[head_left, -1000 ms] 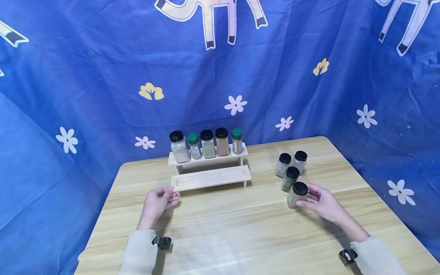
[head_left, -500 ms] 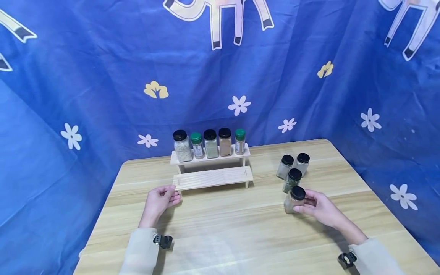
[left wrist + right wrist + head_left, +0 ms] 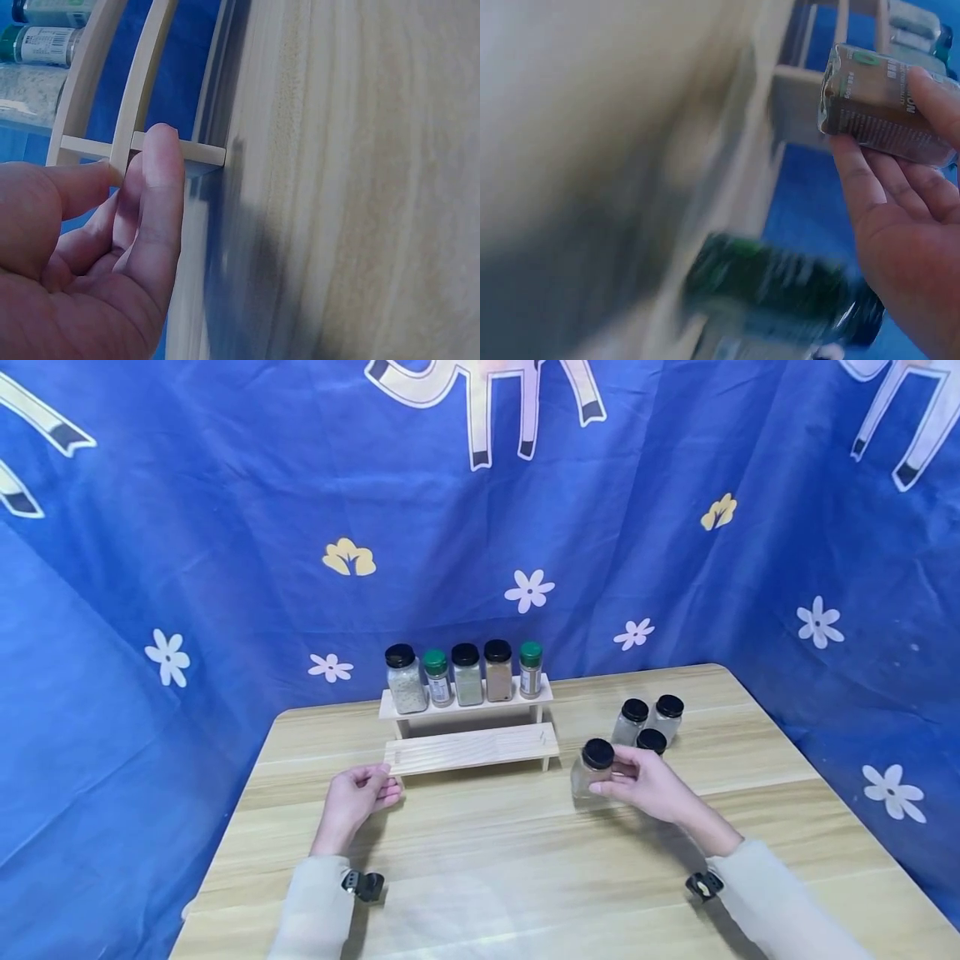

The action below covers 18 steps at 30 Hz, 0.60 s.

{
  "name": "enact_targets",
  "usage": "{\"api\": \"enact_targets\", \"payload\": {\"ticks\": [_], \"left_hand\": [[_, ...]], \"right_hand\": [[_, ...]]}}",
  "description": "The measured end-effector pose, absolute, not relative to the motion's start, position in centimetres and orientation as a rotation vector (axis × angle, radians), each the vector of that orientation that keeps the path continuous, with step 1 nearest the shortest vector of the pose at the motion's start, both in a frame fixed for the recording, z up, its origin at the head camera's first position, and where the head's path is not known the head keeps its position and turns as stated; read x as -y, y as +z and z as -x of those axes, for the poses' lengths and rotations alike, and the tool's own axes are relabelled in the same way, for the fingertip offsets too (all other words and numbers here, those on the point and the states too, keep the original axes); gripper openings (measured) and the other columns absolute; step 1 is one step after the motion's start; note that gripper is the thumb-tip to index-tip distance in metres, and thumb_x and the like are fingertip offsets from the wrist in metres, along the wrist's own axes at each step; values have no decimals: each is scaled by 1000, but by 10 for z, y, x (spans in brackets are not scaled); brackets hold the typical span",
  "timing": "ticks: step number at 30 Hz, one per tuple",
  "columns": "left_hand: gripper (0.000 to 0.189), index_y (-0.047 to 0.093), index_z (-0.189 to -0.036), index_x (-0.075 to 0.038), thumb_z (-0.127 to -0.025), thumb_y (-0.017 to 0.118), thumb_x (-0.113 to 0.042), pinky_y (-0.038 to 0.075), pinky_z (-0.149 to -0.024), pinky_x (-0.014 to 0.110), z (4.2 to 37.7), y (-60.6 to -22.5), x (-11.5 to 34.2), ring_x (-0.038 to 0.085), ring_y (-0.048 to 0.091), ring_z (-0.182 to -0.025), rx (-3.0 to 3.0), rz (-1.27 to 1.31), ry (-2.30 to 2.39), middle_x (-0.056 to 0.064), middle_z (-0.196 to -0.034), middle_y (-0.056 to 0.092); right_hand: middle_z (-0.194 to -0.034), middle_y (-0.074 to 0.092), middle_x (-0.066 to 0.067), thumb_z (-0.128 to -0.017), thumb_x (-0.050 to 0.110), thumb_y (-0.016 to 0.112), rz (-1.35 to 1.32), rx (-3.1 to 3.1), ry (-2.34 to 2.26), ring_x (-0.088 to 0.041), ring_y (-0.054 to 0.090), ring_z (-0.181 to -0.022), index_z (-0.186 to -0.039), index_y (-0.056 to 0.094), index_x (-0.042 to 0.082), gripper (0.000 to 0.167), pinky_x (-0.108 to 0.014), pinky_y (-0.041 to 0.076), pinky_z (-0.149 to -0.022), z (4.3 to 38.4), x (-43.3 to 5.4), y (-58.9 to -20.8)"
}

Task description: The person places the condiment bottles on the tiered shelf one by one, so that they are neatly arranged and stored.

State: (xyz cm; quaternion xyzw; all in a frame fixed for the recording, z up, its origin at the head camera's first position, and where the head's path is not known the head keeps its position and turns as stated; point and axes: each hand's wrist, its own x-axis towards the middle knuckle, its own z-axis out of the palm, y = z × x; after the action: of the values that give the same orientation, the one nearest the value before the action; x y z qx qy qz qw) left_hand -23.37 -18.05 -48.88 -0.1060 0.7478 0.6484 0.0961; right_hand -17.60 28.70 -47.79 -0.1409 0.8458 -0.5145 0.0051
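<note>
My right hand [image 3: 651, 787] grips a spice jar [image 3: 588, 777] with a black lid, fingers and thumb on its sides. In the right wrist view that jar [image 3: 877, 94] has brown contents and a printed label. It looks lifted off the table, right of a two-tier wooden rack [image 3: 471, 750]. My left hand [image 3: 356, 797] pinches the left end of the rack's lower shelf; in the left wrist view, the thumb and fingers [image 3: 161, 169] meet at the board's end. On the upper shelf stand several spice jars [image 3: 467, 685] with black or green lids. The lower shelf is bare.
Right of the rack, a cluster of black-lidded jars [image 3: 632, 720] stands on the wooden table [image 3: 465, 877]. One with dark green contents [image 3: 765, 289] appears blurred in the right wrist view. A blue patterned cloth [image 3: 450, 543] hangs behind the table and along its sides.
My right hand has carried the brown spice jar leftward, away from the cluster and toward the rack. My left hand keeps its hold on the lower shelf. The head view has shifted slightly.
</note>
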Motion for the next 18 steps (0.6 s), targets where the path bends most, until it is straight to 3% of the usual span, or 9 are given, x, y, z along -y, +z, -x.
{"api": "enact_targets", "payload": {"ticks": [7,18], "left_hand": [[41,54,-135,16,-111,56,-16,70,-80,25,234,-488,181,12,78,-80,-2247,319,1904,15,-98,77],[41,54,-135,16,-110,57,-15,70,-80,25,235,-490,179,12,77,-79,-2226,341,1923,15,-97,77]], "right_hand": [[-134,70,-22,-89,14,85,481,-2500,-1712,-36,70,-124,-142,61,-2,60,-30,63,-105,205,-237,-456],[-133,71,-20,-89,6,84,590,-2296,-1828,-30,72,-120,-139,63,-1,55,-24,64,-101,236,-159,-441]]}}
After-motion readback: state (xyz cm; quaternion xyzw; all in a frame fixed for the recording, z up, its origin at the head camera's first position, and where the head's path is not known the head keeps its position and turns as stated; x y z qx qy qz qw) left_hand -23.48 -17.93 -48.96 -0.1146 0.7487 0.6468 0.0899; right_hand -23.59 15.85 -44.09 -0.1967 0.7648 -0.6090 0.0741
